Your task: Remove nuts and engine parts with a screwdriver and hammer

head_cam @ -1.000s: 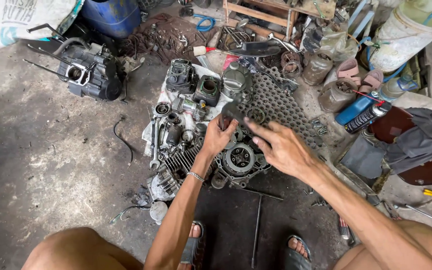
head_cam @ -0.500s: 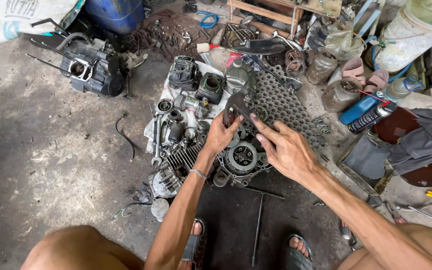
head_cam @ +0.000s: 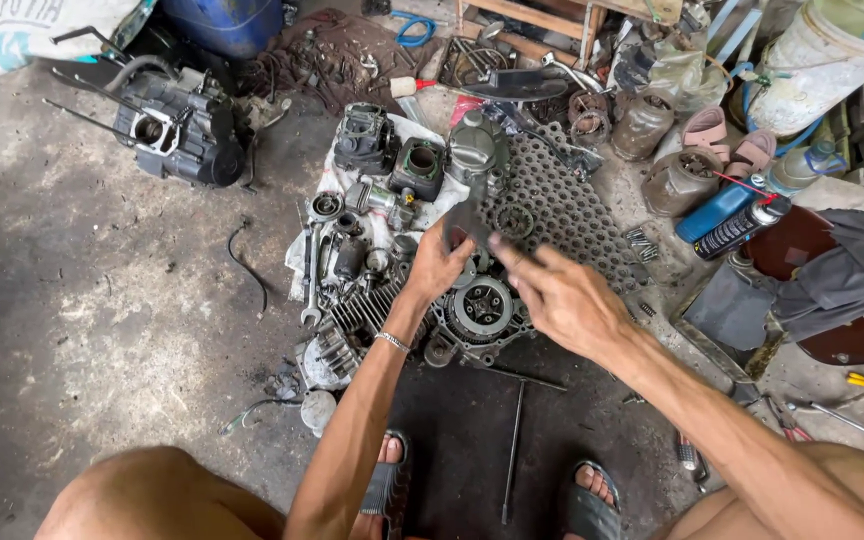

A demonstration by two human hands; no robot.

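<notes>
While the person squats over the grimy concrete floor (head_cam: 102,300), both bare hands meet above a round, dark grey engine clutch assembly (head_cam: 480,310) that lies on the ground between the knees. The left hand (head_cam: 439,268), with a thin metal bracelet (head_cam: 390,341) on its wrist, is closed around the lower end of a flat, dark grey metal part (head_cam: 467,220) and holds it tilted up just above the clutch assembly. The right hand (head_cam: 564,298) hovers just beside it, fingers loosely spread and pointing at the same part; whether its fingertips touch the part cannot be told, and it grips nothing that shows.

Behind the hands lies a perforated black metal plate (head_cam: 562,210), with a small gear resting on it. To the left, on a dirty white cloth (head_cam: 337,175), sit a finned grey cylinder block (head_cam: 417,168), another dark engine casting (head_cam: 362,138) and a chrome spanner (head_cam: 310,285). A larger black engine case (head_cam: 177,125) rests well apart at the upper left, near a blue plastic drum (head_cam: 222,20). At the right stand a blue-and-black spray can (head_cam: 742,228) and a crumpled grey rag (head_cam: 842,270). A long thin steel rod (head_cam: 512,450) lies on the dark mat between the person's two sandalled feet.
</notes>
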